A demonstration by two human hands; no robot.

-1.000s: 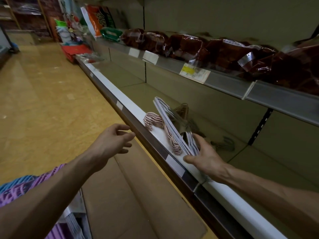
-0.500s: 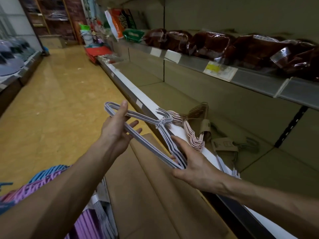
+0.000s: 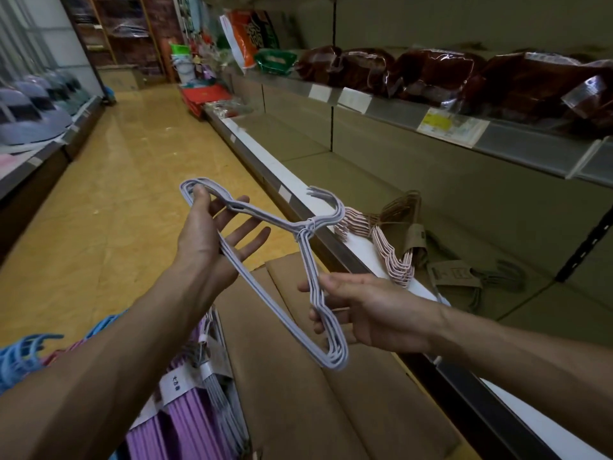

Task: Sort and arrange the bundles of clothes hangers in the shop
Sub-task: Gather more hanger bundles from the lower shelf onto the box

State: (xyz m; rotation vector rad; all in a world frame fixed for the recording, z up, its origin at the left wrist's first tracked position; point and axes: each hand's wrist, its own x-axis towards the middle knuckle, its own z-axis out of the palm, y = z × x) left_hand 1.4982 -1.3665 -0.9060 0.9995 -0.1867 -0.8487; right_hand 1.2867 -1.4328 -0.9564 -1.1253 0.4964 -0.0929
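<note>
Both hands hold a tied bundle of pale lilac wire hangers (image 3: 300, 242) in the air over the aisle. My left hand (image 3: 212, 234) grips its far shoulder end with the thumb hooked over the wire. My right hand (image 3: 361, 310) pinches the near shoulder end. The bundle's hooks point toward the shelf. A pink-striped hanger bundle (image 3: 388, 257) lies on the lower shelf's front edge, with a brown banded bundle (image 3: 411, 224) and a grey-green banded bundle (image 3: 471, 280) behind it.
A brown cardboard box (image 3: 298, 376) stands below my hands. Purple (image 3: 185, 426) and blue hangers (image 3: 20, 356) fill a box at lower left. The lower shelf (image 3: 331, 167) runs along the right, under an upper shelf with dark red bags (image 3: 431, 74). The yellow floor aisle (image 3: 116, 180) stretches ahead.
I lifted the lilac bundle off the shelf edge with my right hand, then my left hand took its other end. It now hangs higher and further over the cardboard box.
</note>
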